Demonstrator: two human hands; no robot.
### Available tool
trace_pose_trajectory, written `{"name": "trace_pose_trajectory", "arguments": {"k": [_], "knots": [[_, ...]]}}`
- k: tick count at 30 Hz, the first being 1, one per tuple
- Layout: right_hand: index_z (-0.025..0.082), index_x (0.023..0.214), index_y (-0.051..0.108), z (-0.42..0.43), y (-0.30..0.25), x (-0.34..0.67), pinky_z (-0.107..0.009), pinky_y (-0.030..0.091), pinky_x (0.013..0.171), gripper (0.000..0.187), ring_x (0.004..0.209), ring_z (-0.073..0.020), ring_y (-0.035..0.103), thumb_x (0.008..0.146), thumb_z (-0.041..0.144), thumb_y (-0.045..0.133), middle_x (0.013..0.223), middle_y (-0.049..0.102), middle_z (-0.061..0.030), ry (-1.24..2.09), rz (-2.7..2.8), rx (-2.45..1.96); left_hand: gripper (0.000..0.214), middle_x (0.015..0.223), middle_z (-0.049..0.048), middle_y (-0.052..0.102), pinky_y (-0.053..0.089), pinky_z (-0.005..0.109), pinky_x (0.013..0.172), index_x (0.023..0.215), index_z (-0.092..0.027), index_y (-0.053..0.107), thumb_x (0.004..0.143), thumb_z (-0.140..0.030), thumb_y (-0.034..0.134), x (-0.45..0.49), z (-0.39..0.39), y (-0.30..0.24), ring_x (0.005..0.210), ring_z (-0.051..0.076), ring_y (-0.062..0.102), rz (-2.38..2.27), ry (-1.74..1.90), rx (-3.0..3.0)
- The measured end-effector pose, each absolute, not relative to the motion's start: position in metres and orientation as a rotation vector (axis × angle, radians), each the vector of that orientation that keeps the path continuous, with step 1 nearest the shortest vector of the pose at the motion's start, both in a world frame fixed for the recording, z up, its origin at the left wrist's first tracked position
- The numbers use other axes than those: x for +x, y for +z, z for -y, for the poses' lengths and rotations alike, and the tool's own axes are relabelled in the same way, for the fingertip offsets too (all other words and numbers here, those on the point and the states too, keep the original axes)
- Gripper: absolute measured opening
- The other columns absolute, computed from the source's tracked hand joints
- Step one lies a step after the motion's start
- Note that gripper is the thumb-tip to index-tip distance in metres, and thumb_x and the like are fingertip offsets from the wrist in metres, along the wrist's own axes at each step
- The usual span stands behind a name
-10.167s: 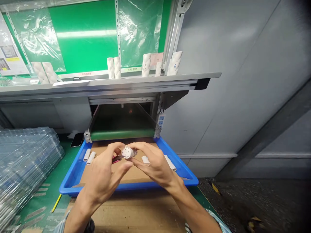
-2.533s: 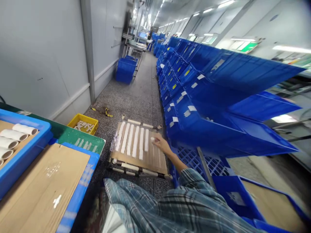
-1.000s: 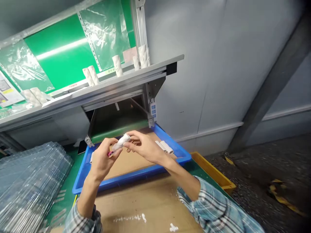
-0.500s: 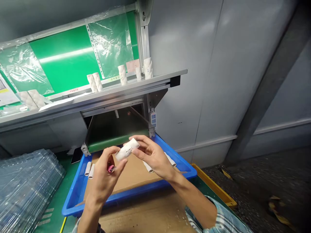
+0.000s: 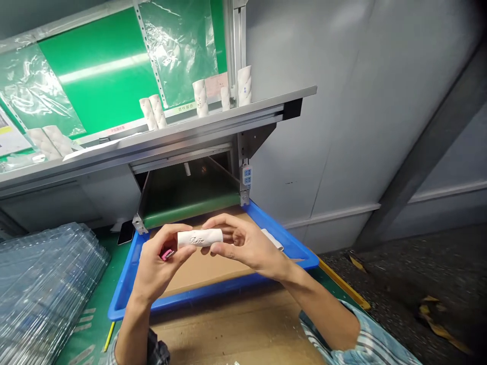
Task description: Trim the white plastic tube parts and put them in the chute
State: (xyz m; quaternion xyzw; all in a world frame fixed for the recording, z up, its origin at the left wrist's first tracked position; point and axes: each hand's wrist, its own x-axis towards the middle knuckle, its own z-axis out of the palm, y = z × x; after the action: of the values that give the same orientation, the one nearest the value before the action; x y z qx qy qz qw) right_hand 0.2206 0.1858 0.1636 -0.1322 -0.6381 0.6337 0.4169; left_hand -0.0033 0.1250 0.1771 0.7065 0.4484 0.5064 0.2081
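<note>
Both my hands hold one white tube (image 5: 201,238) with dark script lettering, level above a cardboard-lined blue tray (image 5: 213,301). My left hand (image 5: 158,263) pinches its left end between thumb and fingers. A small pink object (image 5: 168,254) is also tucked in that palm; its kind is unclear. At the right end, my right hand (image 5: 247,248) grips with thumb below and fingers behind. Partly behind my right wrist, a white tube (image 5: 273,240) lies in the tray.
A green conveyor belt (image 5: 194,203) ends over the tray, with a small white tube (image 5: 187,169) farther up it. Several white tubes stand on the metal shelf (image 5: 213,121). Stacked clear plastic trays (image 5: 57,289) sit at left, and a yellow bin (image 5: 342,284) at right.
The tube has turned from slanting to nearly level, its lettering now facing me. Both hands still hold it. The view has shifted a little.
</note>
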Motion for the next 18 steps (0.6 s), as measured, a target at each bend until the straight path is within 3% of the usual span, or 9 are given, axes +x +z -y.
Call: {"name": "trace_pose_trajectory", "arguments": {"k": [4,13,18], "knots": [[0.019,0.12,0.072,-0.1832,0.1672,0.2249,-0.033,0.062,0.087,0.04,0.097,-0.0223,0.082,0.091,0.043,0.088,0.102,0.083,-0.0087,1.487,1.616,-0.39,0.028,0.081,-0.0017,0.071,0.043,0.019,0.05,0.12,-0.023,0.077,0.097,-0.038,0.08,-0.0029,-0.1217,0.1783,0.056,0.01,0.051,-1.269,1.418,2.0],[0.019,0.123,0.076,-0.1768,0.1687,0.2248,-0.032,0.065,0.09,0.039,0.099,-0.0221,0.083,0.092,0.04,0.087,0.105,0.085,-0.0075,1.384,1.655,-0.428,0.025,0.09,0.001,0.078,0.046,0.018,0.048,0.118,-0.023,0.08,0.098,-0.039,0.08,-0.0013,-0.1214,0.1801,0.055,0.01,0.056,-1.222,1.446,2.062],[0.025,0.127,0.078,-0.1784,0.1668,0.2242,-0.027,0.065,0.092,0.036,0.101,-0.0186,0.083,0.094,0.034,0.086,0.115,0.085,-0.0046,1.345,1.659,-0.383,0.022,0.111,0.0037,0.083,0.056,0.019,0.065,0.119,-0.027,0.081,0.1,-0.038,0.08,-0.0015,-0.1223,0.1811,0.08,0.015,0.074,-1.199,1.49,2.168]]}}
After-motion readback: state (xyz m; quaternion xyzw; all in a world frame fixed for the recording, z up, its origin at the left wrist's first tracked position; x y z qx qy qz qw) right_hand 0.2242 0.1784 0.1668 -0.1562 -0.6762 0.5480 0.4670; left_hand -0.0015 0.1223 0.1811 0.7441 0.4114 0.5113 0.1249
